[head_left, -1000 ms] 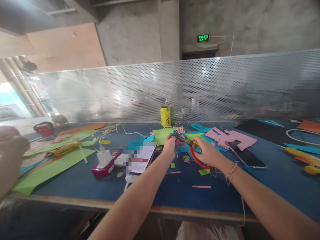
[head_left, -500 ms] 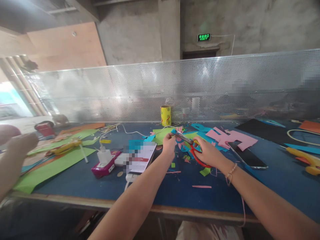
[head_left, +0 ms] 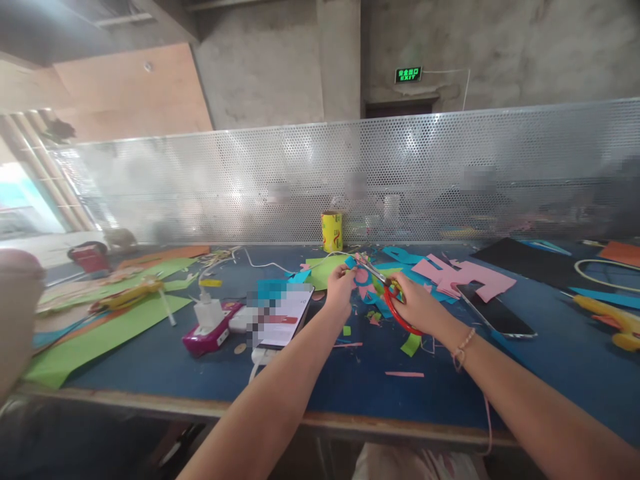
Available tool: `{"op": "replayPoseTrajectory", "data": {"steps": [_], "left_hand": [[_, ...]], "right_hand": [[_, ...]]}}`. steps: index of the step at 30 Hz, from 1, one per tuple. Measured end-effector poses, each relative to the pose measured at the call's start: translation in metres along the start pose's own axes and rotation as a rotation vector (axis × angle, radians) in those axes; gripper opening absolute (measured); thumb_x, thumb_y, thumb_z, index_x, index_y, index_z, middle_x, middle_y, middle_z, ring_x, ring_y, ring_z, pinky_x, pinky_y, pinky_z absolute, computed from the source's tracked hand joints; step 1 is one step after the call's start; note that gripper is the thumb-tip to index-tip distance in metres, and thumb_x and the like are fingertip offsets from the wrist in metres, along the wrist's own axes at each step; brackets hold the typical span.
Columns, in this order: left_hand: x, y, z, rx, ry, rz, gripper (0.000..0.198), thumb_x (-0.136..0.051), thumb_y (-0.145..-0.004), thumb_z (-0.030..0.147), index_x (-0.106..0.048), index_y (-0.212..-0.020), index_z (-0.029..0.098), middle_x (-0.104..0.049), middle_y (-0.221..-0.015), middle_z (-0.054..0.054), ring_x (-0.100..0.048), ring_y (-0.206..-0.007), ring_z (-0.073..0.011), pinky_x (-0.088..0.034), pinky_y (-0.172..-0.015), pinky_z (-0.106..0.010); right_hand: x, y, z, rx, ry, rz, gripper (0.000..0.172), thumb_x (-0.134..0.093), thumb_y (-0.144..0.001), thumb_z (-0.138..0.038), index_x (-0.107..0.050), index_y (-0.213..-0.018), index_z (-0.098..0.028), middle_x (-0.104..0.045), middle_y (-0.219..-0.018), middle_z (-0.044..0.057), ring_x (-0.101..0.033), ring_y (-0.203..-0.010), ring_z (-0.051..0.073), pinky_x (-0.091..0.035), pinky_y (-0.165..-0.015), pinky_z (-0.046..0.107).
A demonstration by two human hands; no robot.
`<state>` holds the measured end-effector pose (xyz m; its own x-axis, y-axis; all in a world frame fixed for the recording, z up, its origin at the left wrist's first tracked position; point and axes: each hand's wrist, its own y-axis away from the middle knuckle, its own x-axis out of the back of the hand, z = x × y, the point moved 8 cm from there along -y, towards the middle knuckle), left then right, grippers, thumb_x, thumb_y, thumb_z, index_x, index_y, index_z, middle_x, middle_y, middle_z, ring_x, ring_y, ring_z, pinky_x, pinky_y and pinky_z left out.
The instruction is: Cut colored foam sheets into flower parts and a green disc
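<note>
My right hand [head_left: 419, 303] grips red-handled scissors [head_left: 389, 295] above the blue table [head_left: 165, 363], fingers through the loops, blades pointing up and to the left. My left hand [head_left: 340, 285] pinches a small blue and pink paper piece [head_left: 359, 273] held against the blades. Blue, pink and green paper scraps [head_left: 411, 345] lie on the table under both hands.
A phone [head_left: 285, 315] and a pink power strip with a white charger [head_left: 206, 328] lie left of my hands. A dark phone [head_left: 494, 312], pink cut-outs [head_left: 463, 274], a yellow glue gun [head_left: 610, 317], a yellow roll [head_left: 331, 231] and green sheets [head_left: 110, 327] surround them. Another person's arm [head_left: 15, 313] shows at far left.
The scissors have tilted upward and their blades have lifted toward the far side. My left hand rose slightly with the paper. The other person's hand at far left has drawn back.
</note>
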<state>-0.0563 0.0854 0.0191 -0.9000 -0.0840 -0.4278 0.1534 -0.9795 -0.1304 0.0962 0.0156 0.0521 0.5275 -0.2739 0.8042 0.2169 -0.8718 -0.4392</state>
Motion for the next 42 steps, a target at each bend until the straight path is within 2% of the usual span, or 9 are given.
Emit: {"op": "replayPoseTrajectory", "data": {"steps": [14, 22, 24, 27, 31, 38, 42], "left_hand": [[-0.001, 0.0, -0.003, 0.006, 0.015, -0.019, 0.029, -0.072, -0.05, 0.032, -0.052, -0.066, 0.017, -0.051, -0.061, 0.003, -0.048, -0.056, -0.0085, -0.033, -0.049, -0.019], [-0.002, 0.001, -0.004, 0.032, 0.013, -0.031, 0.03, -0.07, -0.05, 0.03, -0.054, -0.072, 0.018, -0.054, -0.064, 0.003, -0.052, -0.059, -0.0107, -0.036, -0.05, -0.02], [-0.001, 0.002, -0.005, 0.037, 0.01, -0.03, 0.028, -0.069, -0.051, 0.028, -0.054, -0.072, 0.018, -0.053, -0.063, 0.003, -0.051, -0.059, -0.0101, -0.036, -0.05, -0.02], [0.0, 0.003, -0.007, 0.054, -0.011, -0.017, 0.026, -0.068, -0.051, 0.025, -0.054, -0.071, 0.017, -0.052, -0.063, 0.003, -0.05, -0.057, -0.009, -0.037, -0.05, -0.019], [0.0, 0.003, -0.009, 0.071, -0.033, -0.015, 0.023, -0.066, -0.052, 0.022, -0.053, -0.07, 0.017, -0.052, -0.063, 0.003, -0.049, -0.056, -0.0085, -0.038, -0.05, -0.02], [-0.003, 0.004, -0.008, 0.081, -0.066, -0.049, 0.03, -0.067, -0.051, 0.019, -0.057, -0.08, 0.018, -0.056, -0.068, 0.0, -0.056, -0.061, -0.0128, -0.044, -0.054, -0.025], [-0.002, 0.003, -0.009, 0.087, -0.107, -0.043, 0.034, -0.067, -0.048, 0.014, -0.058, -0.081, 0.017, -0.056, -0.069, 0.0, -0.055, -0.059, -0.0119, -0.041, -0.052, -0.023]], "right_hand": [[-0.004, 0.0, 0.007, -0.065, 0.022, -0.01, 0.027, -0.047, -0.083, -0.031, -0.046, -0.105, -0.017, -0.063, -0.088, 0.009, -0.059, -0.074, 0.019, -0.038, -0.06, 0.026], [-0.001, -0.001, 0.01, -0.09, -0.058, 0.036, 0.03, -0.048, -0.081, -0.033, -0.045, -0.107, -0.019, -0.061, -0.099, 0.01, -0.059, -0.089, 0.022, -0.041, -0.067, 0.028], [-0.003, -0.002, 0.015, -0.143, -0.11, 0.032, 0.032, -0.049, -0.081, -0.036, -0.044, -0.108, -0.019, -0.061, -0.097, 0.01, -0.059, -0.085, 0.021, -0.042, -0.066, 0.028], [-0.011, -0.003, 0.024, -0.218, -0.226, -0.015, 0.036, -0.045, -0.082, -0.04, -0.041, -0.112, -0.019, -0.061, -0.081, 0.005, -0.058, -0.067, 0.018, -0.041, -0.059, 0.028], [-0.018, -0.004, 0.031, -0.239, -0.352, -0.049, 0.038, -0.043, -0.083, -0.044, -0.04, -0.112, -0.02, -0.056, -0.064, -0.001, -0.053, -0.053, 0.015, -0.038, -0.05, 0.026], [-0.017, -0.006, 0.042, -0.308, -0.542, -0.004, 0.036, -0.049, -0.079, -0.045, -0.043, -0.106, -0.021, -0.057, -0.067, -0.002, -0.049, -0.05, 0.012, -0.037, -0.047, 0.024], [-0.025, -0.007, 0.052, -0.402, -0.788, -0.026, 0.034, -0.052, -0.075, -0.039, -0.043, -0.104, -0.021, -0.058, -0.067, -0.003, -0.046, -0.043, 0.01, -0.036, -0.042, 0.022]]}}
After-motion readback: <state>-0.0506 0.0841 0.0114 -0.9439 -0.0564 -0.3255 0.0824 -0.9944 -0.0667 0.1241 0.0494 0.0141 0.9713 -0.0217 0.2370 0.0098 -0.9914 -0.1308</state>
